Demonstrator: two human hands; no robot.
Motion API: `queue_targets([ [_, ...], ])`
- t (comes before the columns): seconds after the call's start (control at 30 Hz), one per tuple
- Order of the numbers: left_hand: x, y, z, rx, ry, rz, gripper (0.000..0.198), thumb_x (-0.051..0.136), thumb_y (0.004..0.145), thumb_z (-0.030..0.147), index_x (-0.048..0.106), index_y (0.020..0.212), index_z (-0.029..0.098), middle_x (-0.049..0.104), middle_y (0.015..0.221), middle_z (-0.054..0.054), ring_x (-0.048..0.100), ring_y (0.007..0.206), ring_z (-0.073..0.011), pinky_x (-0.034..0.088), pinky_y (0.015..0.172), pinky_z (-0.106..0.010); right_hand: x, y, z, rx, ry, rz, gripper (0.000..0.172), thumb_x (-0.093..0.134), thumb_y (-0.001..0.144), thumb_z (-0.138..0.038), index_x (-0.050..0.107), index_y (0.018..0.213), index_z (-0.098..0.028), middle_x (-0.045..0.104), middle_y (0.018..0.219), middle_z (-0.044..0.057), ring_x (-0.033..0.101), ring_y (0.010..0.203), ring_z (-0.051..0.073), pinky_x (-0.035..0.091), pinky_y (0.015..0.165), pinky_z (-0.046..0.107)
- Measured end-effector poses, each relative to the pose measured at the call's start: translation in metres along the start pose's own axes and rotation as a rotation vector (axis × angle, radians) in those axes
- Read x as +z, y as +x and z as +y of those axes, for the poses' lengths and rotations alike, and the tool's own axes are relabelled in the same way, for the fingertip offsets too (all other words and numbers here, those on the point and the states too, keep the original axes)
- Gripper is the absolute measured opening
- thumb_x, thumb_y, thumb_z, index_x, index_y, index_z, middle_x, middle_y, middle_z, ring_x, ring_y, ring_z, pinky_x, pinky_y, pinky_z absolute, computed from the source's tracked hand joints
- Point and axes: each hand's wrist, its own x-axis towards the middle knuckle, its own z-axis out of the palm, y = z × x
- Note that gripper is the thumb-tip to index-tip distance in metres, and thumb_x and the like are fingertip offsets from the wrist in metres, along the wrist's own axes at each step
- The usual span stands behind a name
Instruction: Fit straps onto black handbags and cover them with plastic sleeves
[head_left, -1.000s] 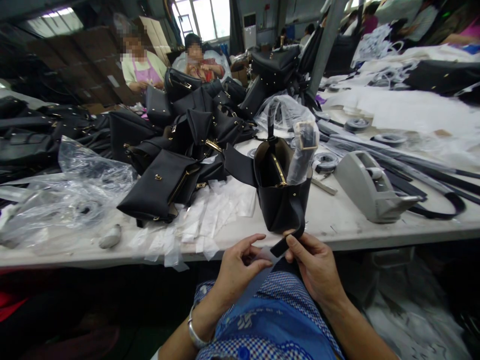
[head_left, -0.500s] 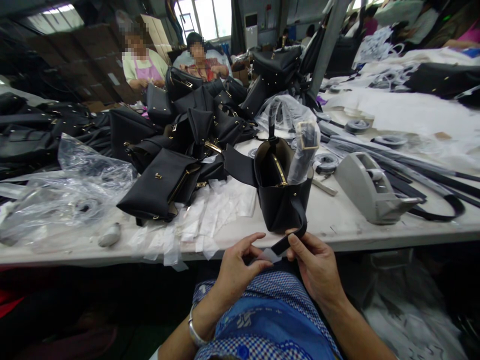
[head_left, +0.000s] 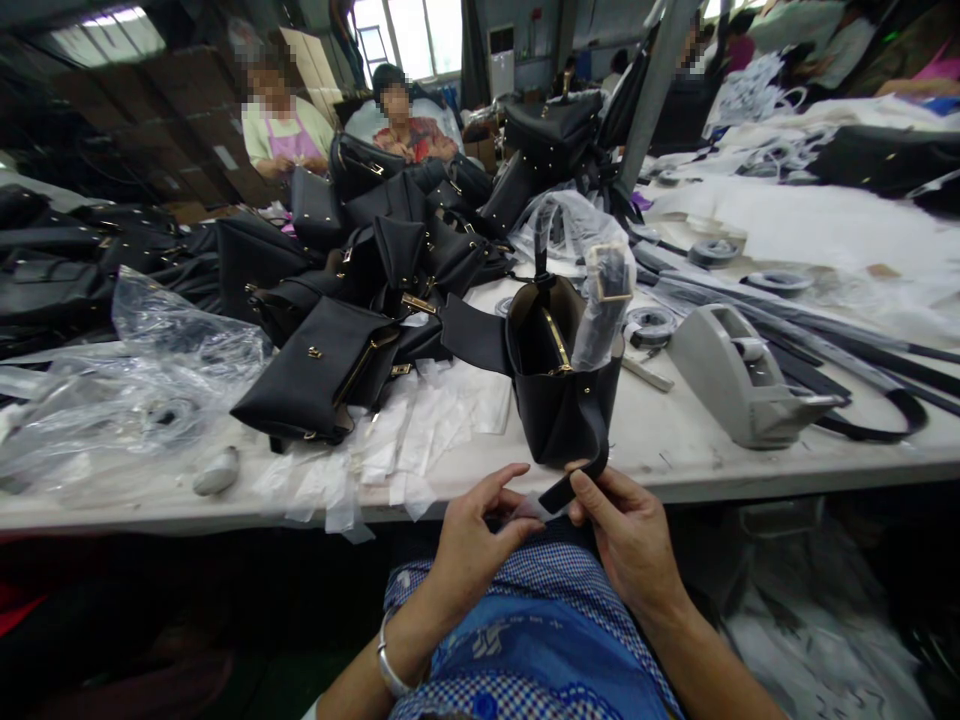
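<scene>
An open black handbag (head_left: pixel 559 415) stands upright near the front edge of the table, its flap folded out to the left. From its side a black strap (head_left: pixel 564 492) hangs toward me. My right hand (head_left: pixel 634 530) pinches this strap close to its end. A small piece of translucent wrap (head_left: pixel 529 508) lies at the strap's tip, and my left hand (head_left: pixel 480 525) has it between thumb and fingers. A gold buckle (head_left: pixel 610 272) wrapped in clear plastic rises from the bag's right side. Inside the bag a gold zipper (head_left: pixel 556 340) shows.
A grey tape dispenser (head_left: pixel 739 375) stands right of the bag. White wrap pieces (head_left: pixel 427 430) and another black bag (head_left: pixel 319 365) lie to the left, near crumpled clear plastic (head_left: pixel 172 370). Behind are piled black bags (head_left: pixel 390 200) and two people. Wrapped straps (head_left: pixel 795 310) lie at right.
Both hands stay at the strap's end with almost the same grip. The bag and strap have shifted very slightly left in view. A person across the table has lowered their hands.
</scene>
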Motion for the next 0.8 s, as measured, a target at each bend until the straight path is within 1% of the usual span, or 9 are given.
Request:
queue_targets([
  [0.1, 0.001, 0.0, 0.0, -0.008, -0.042, 0.005, 0.055, 0.076, 0.073, 0.012, 0.065, 0.127, 0.022, 0.078, 0.082, 0.001, 0.073, 0.078, -0.0173, 0.055, 0.085, -0.03, 0.0, 0.0, 0.0, 0.007, 0.008, -0.003, 0.021, 0.082, 0.078, -0.033, 0.079, 0.096, -0.022, 0.065, 0.065, -0.002, 0.055, 0.055, 0.01, 0.045, 0.055, 0.023],
  [0.17, 0.001, 0.0, 0.001, -0.03, -0.083, 0.002, 0.045, 0.076, 0.076, 0.016, 0.068, 0.121, 0.02, 0.079, 0.086, -0.001, 0.074, 0.083, -0.0186, 0.056, 0.087, -0.03, 0.001, 0.0, -0.001, 0.015, 0.029, 0.012, 0.021, 0.083, 0.076, -0.034, 0.079, 0.094, -0.022, 0.064, 0.063, -0.002, 0.054, 0.054, 0.009, 0.044, 0.055, 0.022],
  [0.23, 0.0, 0.0, 0.001, -0.055, -0.121, 0.0, 0.031, 0.072, 0.08, 0.02, 0.073, 0.111, 0.019, 0.079, 0.095, -0.005, 0.075, 0.091, -0.0208, 0.057, 0.088, -0.03, 0.002, 0.0, -0.004, 0.014, 0.057, 0.035, 0.022, 0.085, 0.074, -0.034, 0.08, 0.092, -0.023, 0.064, 0.063, -0.002, 0.053, 0.053, 0.009, 0.045, 0.054, 0.021],
  [0.3, 0.0, 0.0, -0.001, -0.073, -0.133, 0.0, 0.025, 0.07, 0.082, 0.021, 0.074, 0.106, 0.018, 0.079, 0.099, -0.006, 0.074, 0.095, -0.0223, 0.057, 0.087, -0.03, 0.004, 0.001, -0.008, 0.003, 0.08, 0.056, 0.022, 0.086, 0.072, -0.035, 0.081, 0.089, -0.023, 0.065, 0.065, -0.001, 0.053, 0.053, 0.008, 0.045, 0.053, 0.021],
  [0.47, -0.002, 0.002, -0.006, -0.105, -0.125, 0.027, 0.033, 0.077, 0.075, 0.021, 0.073, 0.108, 0.018, 0.079, 0.082, -0.005, 0.075, 0.08, -0.0213, 0.057, 0.078, -0.029, 0.006, 0.001, -0.015, -0.016, 0.118, 0.087, 0.023, 0.088, 0.068, -0.035, 0.082, 0.086, -0.023, 0.066, 0.069, 0.0, 0.052, 0.051, 0.008, 0.044, 0.049, 0.021],
  [0.6, -0.002, 0.002, -0.006, -0.123, -0.153, 0.037, 0.035, 0.08, 0.073, 0.023, 0.072, 0.107, 0.017, 0.079, 0.079, -0.005, 0.075, 0.076, -0.0206, 0.056, 0.076, -0.028, 0.007, 0.0, -0.016, -0.014, 0.133, 0.076, 0.022, 0.089, 0.068, -0.035, 0.082, 0.085, -0.023, 0.067, 0.072, 0.0, 0.053, 0.051, 0.007, 0.044, 0.049, 0.02],
  [0.8, -0.001, 0.002, -0.001, -0.116, -0.149, 0.021, 0.042, 0.079, 0.074, 0.021, 0.07, 0.114, 0.017, 0.079, 0.081, -0.003, 0.074, 0.077, -0.0196, 0.055, 0.078, -0.028, 0.006, 0.0, -0.006, -0.013, 0.115, 0.021, 0.02, 0.085, 0.073, -0.034, 0.081, 0.09, -0.024, 0.065, 0.068, -0.002, 0.054, 0.053, 0.007, 0.045, 0.052, 0.018],
])
